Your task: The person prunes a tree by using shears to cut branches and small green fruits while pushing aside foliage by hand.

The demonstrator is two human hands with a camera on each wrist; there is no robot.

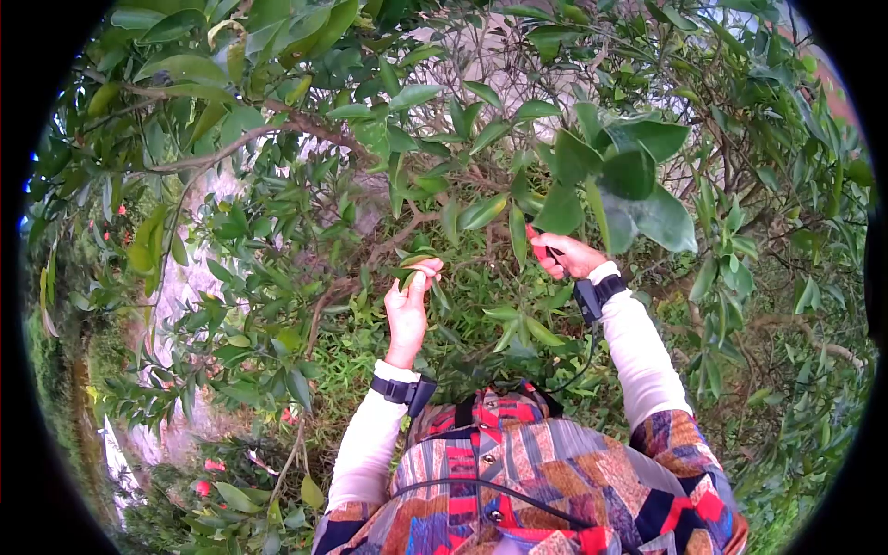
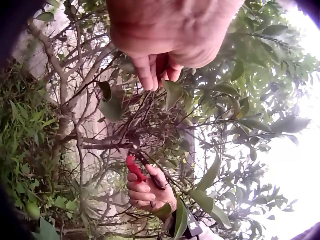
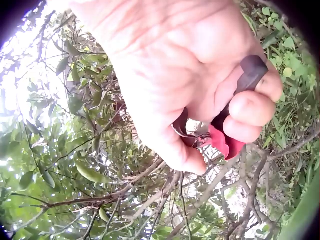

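Note:
My left hand [image 1: 407, 313] is raised among the branches, its thumb and fingers pinching a leafy sprig [image 1: 416, 263]. A green leaf [image 2: 173, 93] hangs just beneath those fingertips in the left wrist view. To the right, my right hand [image 1: 575, 258] grips red-and-black pruning shears [image 1: 534, 240], with large leaves overhanging them. From the left wrist, the red handle [image 2: 134, 171] points up toward a thin branch, with the shears' head right beside it. The right wrist view shows fingers curled round the black handle end [image 3: 253, 71]; the blades are mostly hidden there.
Leafy branches surround both hands, with a thick bough [image 1: 314, 128] at the upper left and broad leaves [image 1: 638, 171] just above the right hand. Grass and weeds [image 1: 370, 370] cover the ground below. A dark cable [image 1: 585, 365] runs from the right wrist camera [image 1: 589, 301].

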